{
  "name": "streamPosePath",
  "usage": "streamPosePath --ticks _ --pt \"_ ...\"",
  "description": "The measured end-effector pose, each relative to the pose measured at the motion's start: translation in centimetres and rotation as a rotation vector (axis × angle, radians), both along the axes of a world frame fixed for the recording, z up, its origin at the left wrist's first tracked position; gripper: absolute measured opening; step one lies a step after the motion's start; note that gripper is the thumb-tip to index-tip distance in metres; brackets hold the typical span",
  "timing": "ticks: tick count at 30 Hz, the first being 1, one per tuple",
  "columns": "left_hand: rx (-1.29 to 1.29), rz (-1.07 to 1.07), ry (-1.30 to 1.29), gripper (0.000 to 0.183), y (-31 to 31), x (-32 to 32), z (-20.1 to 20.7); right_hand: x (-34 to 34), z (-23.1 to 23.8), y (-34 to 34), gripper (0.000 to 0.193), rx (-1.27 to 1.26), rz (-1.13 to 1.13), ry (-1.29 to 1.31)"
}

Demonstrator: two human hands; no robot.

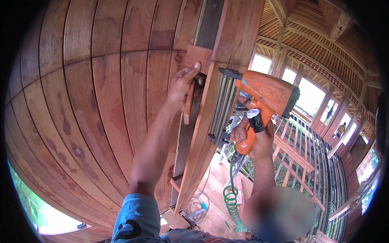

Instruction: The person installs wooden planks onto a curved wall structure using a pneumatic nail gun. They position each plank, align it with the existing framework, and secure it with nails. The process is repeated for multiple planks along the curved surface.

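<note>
My left hand (182,85) is closed on a small flat wood block (198,59), its thumb pressed on the lower edge. The block lies across the gap between the plank wall (133,81) and an upright board (231,40). Below the fingers hangs a narrow wood strip (188,107); whether I grip it too is hard to tell. My right hand (262,139) is wrapped round the handle of an orange nail gun (269,91). The gun's nose and slanted magazine (225,105) are beside the upright board, to the right of the block.
A coiled green air hose (231,198) runs down from the gun to the wood floor (216,184). Cables and a blue-handled item (204,206) lie at the wall's foot. Dark floor joists (328,178) with loose boards (293,154) stretch to the right. Distant people (341,129) stand beyond.
</note>
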State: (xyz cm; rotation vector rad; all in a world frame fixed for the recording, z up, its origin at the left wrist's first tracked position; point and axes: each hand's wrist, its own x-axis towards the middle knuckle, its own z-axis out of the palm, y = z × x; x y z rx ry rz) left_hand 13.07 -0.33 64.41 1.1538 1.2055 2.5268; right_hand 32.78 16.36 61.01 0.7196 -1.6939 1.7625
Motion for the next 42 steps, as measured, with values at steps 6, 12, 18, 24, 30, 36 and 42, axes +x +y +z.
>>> streamPosePath --ticks 6,12,18,24,30,36,42 --pt "-0.011 -0.003 0.020 0.046 0.0 -0.1 0.0 -0.1 0.2 -0.2 0.049 -0.008 0.031 -0.004" --pt "0.005 0.012 -0.008 0.044 0.0 0.4 0.1 -0.5 0.1 -0.3 0.058 0.000 0.028 0.006" --pt "0.052 -0.011 -0.042 0.035 0.2 0.4 0.1 -0.7 0.4 -0.1 0.056 0.005 0.034 -0.008" --pt "0.041 0.020 -0.018 0.037 0.3 0.1 -0.1 -0.5 0.3 -0.1 0.040 -0.044 0.060 -0.028" --pt "0.065 -0.001 -0.047 0.035 0.4 0.4 -0.4 1.4 -3.0 1.6 0.048 -0.186 0.137 -0.055" --pt "-0.061 -0.009 0.001 0.030 -1.4 0.7 -1.4 6.7 -14.5 4.5 0.031 -0.204 -0.152 -0.282" --pt "-0.207 0.264 0.351 0.028 -2.5 2.5 -6.2 11.4 -28.4 3.0 0.006 -0.283 -0.456 -0.663"
